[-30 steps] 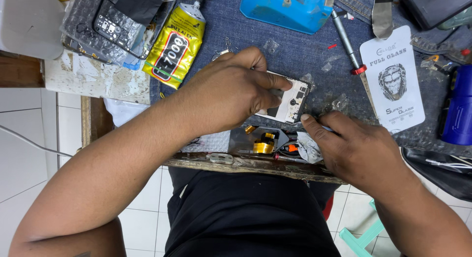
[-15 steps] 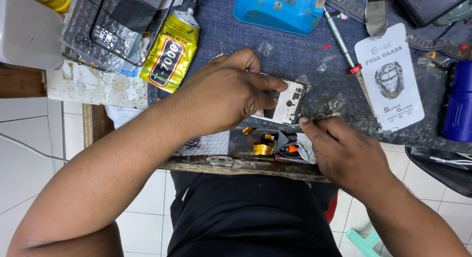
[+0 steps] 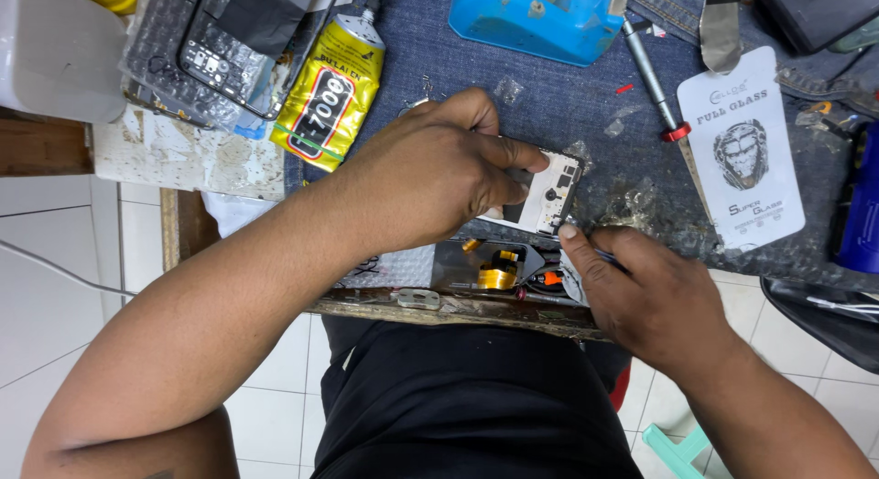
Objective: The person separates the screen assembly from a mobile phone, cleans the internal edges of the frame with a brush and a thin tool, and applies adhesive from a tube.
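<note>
1. Pinning the opened phone (image 3: 540, 200) flat is what the left hand (image 3: 430, 172) is doing, fingers curled over its top edge and pressed down on it, so that's a firm hold on the phone and not a loose rest.

2. Working at the phone's lower corner, the right hand (image 3: 655, 300) is pinching a thin tool (image 3: 604, 255) between thumb and forefinger; the tip is mostly hidden under the fingers, so I can't tell exactly what it's touching.

3. Compared with a second ago, hardly anything is moving: both hands are staying on the same spots, the right one is only nudging a touch along the phone's edge, and the view is shifting a bit. To me that's reading as slow, careful picking at one small spot, not a swap of tools or parts.

4. Sitting right at the near edge of the bench, the phone is lying on the denim mat (image 3: 549, 103), with an open frame showing orange and gold bits (image 3: 499, 268) just below it.

5. Lying further out are a yellow glue tube (image 3: 331, 94) to the left, a blue plastic tool (image 3: 536, 21) up top, a screwdriver (image 3: 652, 81) with a red ring, and a white screen protector pack (image 3: 753, 149) on the right. None of those are being touched.
</note>
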